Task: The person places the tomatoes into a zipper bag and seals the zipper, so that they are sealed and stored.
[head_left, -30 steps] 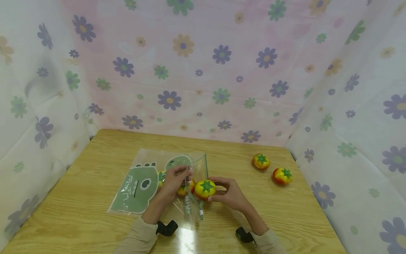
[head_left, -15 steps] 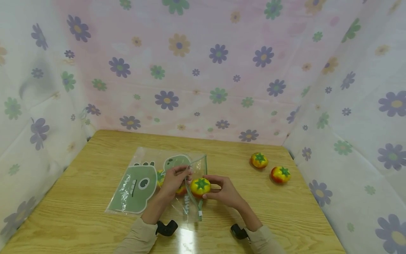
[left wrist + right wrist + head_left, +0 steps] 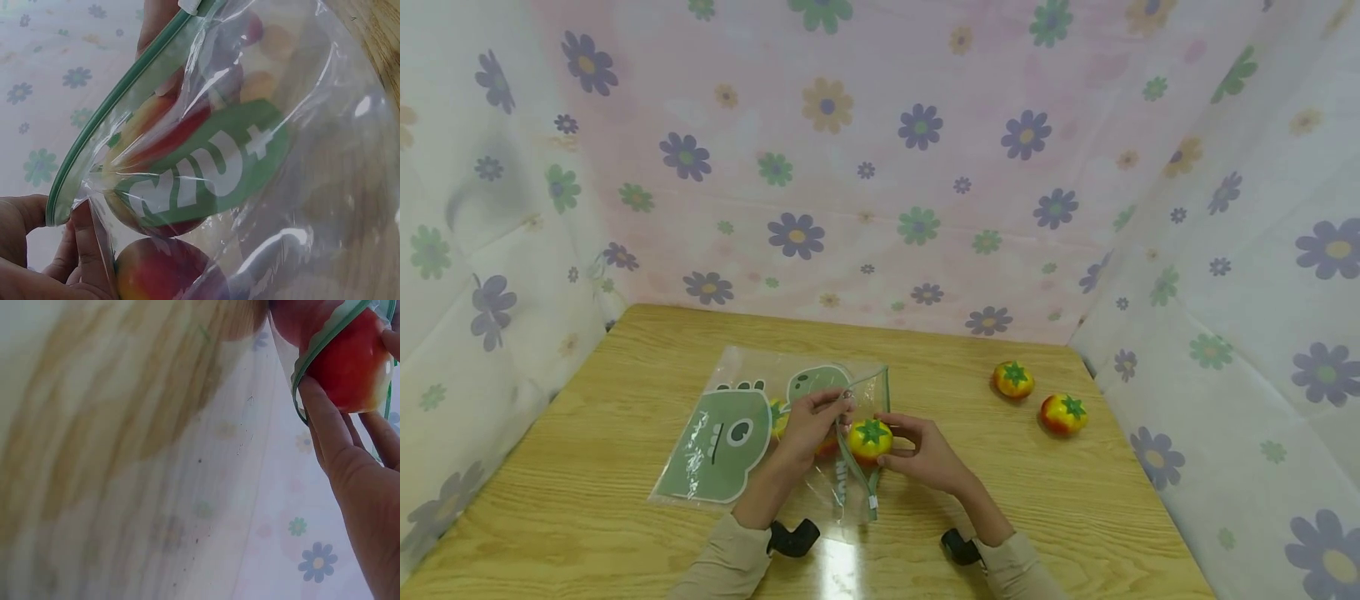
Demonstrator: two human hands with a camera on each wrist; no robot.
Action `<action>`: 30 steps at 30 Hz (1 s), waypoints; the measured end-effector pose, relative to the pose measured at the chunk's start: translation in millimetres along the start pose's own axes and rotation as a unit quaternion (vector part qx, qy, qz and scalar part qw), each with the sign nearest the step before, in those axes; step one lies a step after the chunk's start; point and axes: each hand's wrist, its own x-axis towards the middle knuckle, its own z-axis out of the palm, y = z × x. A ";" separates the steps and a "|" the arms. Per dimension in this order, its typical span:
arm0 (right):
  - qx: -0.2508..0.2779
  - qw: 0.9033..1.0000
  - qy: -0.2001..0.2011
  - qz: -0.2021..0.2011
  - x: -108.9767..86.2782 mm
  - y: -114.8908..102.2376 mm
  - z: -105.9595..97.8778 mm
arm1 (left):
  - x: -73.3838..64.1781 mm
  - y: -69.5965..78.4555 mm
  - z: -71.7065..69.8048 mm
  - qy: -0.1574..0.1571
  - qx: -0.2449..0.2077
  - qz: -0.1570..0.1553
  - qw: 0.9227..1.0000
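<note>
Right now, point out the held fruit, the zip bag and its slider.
Held fruit (image 3: 867, 448): head view, yellow side below the leaves.
Zip bag (image 3: 733, 471): head view, green printed wall.
Slider (image 3: 873, 502): head view, its white middle.

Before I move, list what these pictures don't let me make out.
Head view: the white script on the bag, too small and blurred.
Head view: the red bagged fruit, mostly hidden by the left hand.
Right wrist view: the right hand, partly cut off by the right edge.

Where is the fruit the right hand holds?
In the head view, the fruit is at the open mouth of the bag, between the left hand and right hand.
</note>
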 end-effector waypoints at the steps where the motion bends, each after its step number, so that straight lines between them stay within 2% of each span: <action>1: 0.000 1.000 0.001 -0.001 0.0 -0.1 0.0 | -0.2 0.1 0.1 -0.002 -0.002 0.001 1.000; 7: -0.002 1.000 0.012 -0.014 1.8 -0.4 0.9 | 0.0 -0.6 1.3 -0.016 -0.020 0.007 1.000; 13: -0.018 0.999 0.019 -0.019 5.3 0.6 3.6 | -0.1 0.9 2.1 -0.014 -0.019 -0.001 1.000; 23: -0.043 0.999 0.006 -0.028 13.5 0.3 13.5 | 1.7 1.0 0.4 -0.012 -0.004 -0.017 1.000; 30: -0.059 0.998 0.006 -0.026 16.1 0.7 18.6 | 0.8 0.3 0.3 -0.023 -0.007 -0.014 1.000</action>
